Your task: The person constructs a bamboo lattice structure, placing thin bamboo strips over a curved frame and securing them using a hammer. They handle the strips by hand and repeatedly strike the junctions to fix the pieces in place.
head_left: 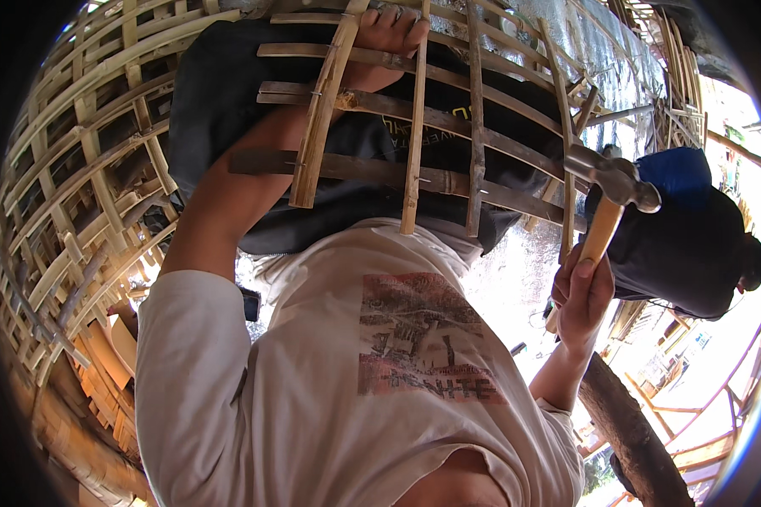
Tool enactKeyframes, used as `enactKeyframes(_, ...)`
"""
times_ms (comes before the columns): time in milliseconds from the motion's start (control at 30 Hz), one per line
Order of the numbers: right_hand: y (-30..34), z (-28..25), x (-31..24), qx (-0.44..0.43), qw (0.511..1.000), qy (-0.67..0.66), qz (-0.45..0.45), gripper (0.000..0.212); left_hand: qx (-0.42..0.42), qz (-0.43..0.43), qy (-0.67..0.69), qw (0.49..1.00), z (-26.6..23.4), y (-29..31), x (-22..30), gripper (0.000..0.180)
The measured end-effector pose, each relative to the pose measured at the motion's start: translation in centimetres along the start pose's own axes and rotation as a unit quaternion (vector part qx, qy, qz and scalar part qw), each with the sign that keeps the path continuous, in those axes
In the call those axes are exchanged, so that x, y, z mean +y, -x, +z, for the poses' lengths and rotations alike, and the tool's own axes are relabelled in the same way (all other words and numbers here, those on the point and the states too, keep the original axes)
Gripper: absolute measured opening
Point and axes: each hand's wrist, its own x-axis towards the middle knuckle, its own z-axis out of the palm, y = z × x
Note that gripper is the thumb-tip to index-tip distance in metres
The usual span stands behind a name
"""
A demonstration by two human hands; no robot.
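Observation:
A lattice of crossed bamboo slats lies over my dark-clad lap, its slat ends pointing back toward my body. Reaching behind the slats, my left hand shows curled fingers at the lattice's far side, next to a lengthwise slat. What the palm presses on is partly hidden. To the right, my right hand is wrapped round the wooden handle of a hammer. The metal hammer head is raised beside the lattice's right edge. Thin nail-like points stick out at some of the slat crossings.
A woven bamboo panel curves along the left side. Beyond my right hand sits a dark bag-like bundle with a blue top. A thick wooden pole slants at the lower right. Silvery sheeting lies behind the lattice.

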Motion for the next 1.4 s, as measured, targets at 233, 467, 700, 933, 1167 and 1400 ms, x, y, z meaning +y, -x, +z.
enactKeyframes(233,0.9,0.8,1.3,-0.123,0.928,0.350,0.035,0.018,0.013,-0.153,0.625,0.765,2.8,1.0,1.3,0.011)
enactKeyframes(467,0.2,-1.2,0.7,0.057,0.990,0.103,0.083,0.026,-0.011,-0.016,0.057,0.998,2.7,1.4,0.1,0.024)
enactKeyframes(700,-3.7,0.3,0.7,0.071,0.981,0.180,-0.033,0.021,-0.102,-0.066,-0.003,0.993,0.3,1.5,1.0,0.053)
enactKeyframes(933,-4.4,1.6,2.9,0.053,0.989,0.129,-0.048,0.021,-0.087,-0.050,-0.062,0.993,-0.4,1.1,2.6,0.053)
enactKeyframes(1167,-4.2,2.3,2.8,0.033,0.999,0.031,0.011,0.022,-0.115,-0.088,-0.019,0.989,-1.0,3.3,3.4,0.065)
enactKeyframes(1400,-5.4,2.1,3.9,0.013,0.998,-0.057,0.006,0.019,-0.213,-0.126,0.220,0.943,-7.7,4.6,5.1,0.094)
